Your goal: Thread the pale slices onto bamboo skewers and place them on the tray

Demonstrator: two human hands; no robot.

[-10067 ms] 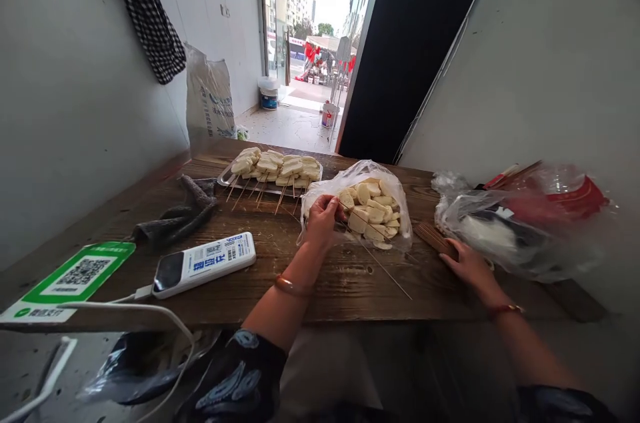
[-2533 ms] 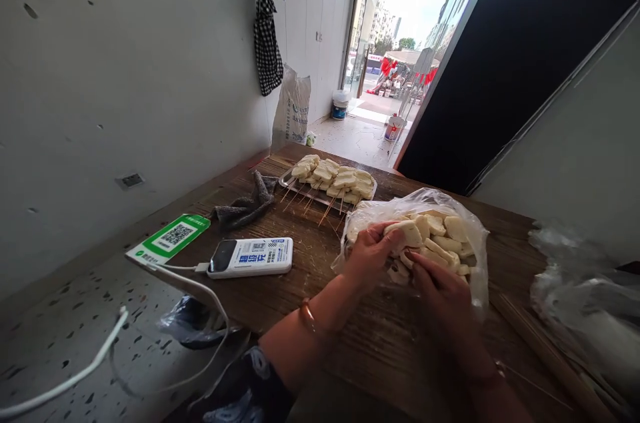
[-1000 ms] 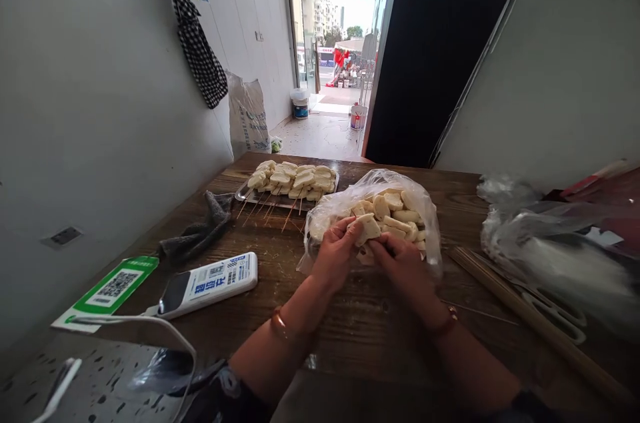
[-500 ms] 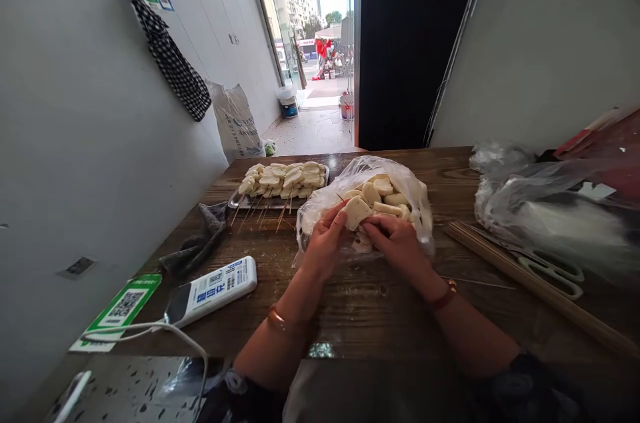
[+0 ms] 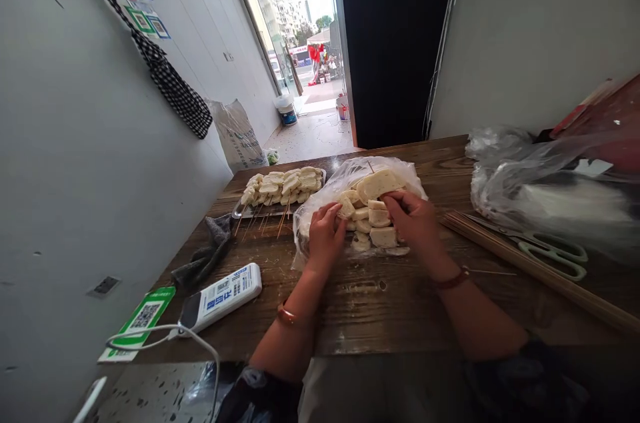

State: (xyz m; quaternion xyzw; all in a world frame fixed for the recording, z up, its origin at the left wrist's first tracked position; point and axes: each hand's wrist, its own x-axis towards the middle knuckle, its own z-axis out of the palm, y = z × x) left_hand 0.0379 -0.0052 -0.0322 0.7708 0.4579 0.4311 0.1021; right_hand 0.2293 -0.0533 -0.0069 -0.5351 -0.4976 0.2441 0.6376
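Note:
A clear plastic bag [image 5: 313,219] lies spread on the table, filled with thick pale food slices [image 5: 383,237] that look like bun or cake. My right hand [image 5: 413,219] pinches a larger oval slice [image 5: 380,184] by its near edge, above the pile. A thin stick tip [image 5: 371,168] shows just behind this slice; whether it pierces it I cannot tell. At the bag's left side, my left hand [image 5: 326,236] has its fingers bent around a smaller tilted slice [image 5: 345,207].
Skewered slices [image 5: 284,184] are stacked on a tray [image 5: 240,211] at the back left. Nearer are a grey cloth [image 5: 203,255], a white power bank [image 5: 225,295] with a cable, and a QR card [image 5: 145,319]. Bamboo sticks [image 5: 525,263], scissors [image 5: 550,253] and plastic bags [image 5: 545,189] lie right.
Both hands were together on one slice in front of the bag. Now they are apart: my right hand has lifted a slice up and away, while my left stays low at the pile.

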